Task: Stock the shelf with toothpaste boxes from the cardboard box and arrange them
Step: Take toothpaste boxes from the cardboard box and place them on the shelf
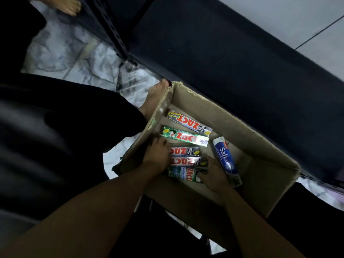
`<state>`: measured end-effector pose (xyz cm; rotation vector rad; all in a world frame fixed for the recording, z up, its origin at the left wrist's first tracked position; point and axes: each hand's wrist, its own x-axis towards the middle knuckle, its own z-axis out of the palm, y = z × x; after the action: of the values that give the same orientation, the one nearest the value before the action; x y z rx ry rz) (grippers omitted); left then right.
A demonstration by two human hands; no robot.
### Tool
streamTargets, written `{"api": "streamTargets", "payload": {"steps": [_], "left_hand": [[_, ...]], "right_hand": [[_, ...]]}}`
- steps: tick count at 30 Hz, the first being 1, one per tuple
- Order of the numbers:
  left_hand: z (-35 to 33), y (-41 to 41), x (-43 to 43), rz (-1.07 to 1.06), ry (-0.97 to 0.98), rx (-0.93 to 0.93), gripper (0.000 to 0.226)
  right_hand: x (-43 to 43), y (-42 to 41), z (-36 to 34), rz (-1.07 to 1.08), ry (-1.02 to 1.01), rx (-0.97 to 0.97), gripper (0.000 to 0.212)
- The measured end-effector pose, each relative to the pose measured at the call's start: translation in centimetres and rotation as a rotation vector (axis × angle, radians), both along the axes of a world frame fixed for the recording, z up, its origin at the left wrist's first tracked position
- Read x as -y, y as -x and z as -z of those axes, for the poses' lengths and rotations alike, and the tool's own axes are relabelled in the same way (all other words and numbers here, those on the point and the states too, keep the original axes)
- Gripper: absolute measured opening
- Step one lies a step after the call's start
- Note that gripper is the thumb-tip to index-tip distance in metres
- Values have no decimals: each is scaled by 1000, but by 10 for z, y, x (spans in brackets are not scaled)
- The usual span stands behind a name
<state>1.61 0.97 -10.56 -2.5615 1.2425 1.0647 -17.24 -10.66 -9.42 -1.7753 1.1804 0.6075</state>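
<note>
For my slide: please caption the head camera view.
Inside a brown cardboard box, the left hand and right hand hold three silver and green toothpaste boxes by their ends.

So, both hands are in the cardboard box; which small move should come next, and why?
Probably lift the three Zact boxes together out of the cardboard box: the left hand covers one end, the right hand grips the other, so they seem gathered already.

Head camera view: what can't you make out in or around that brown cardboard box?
Head view:
Two silver-and-red toothpaste boxes: left ends covered by the left hand.
Green-and-white toothpaste box: right end under the right hand.
Long blue toothpaste box: near end blurred, partly behind the right hand.
Dark shelf: too dim to show any stock.
Both hands' grip: fingers too blurred to tell.
</note>
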Motion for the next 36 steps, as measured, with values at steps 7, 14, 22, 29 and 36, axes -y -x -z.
{"api": "streamTargets", "payload": {"steps": [7, 14, 22, 29, 36], "left_hand": [[2, -7, -6, -156, 11, -136, 53], [3, -12, -8, -289, -39, -297, 49], [-5, -15, -4, -152, -62, -258, 40], [-30, 8, -5, -207, -39, -338, 43], [-84, 3, 14, -353, 140, -398, 37]], "right_hand": [[5, -7, 0, 207, -181, -10, 38], [5, -10, 3, 443, -290, 26, 30], [16, -7, -16, 336, -356, 84, 55], [19, 16, -51, 258, -284, 69, 44], [19, 33, -105, 290, 20, 204, 43]]}}
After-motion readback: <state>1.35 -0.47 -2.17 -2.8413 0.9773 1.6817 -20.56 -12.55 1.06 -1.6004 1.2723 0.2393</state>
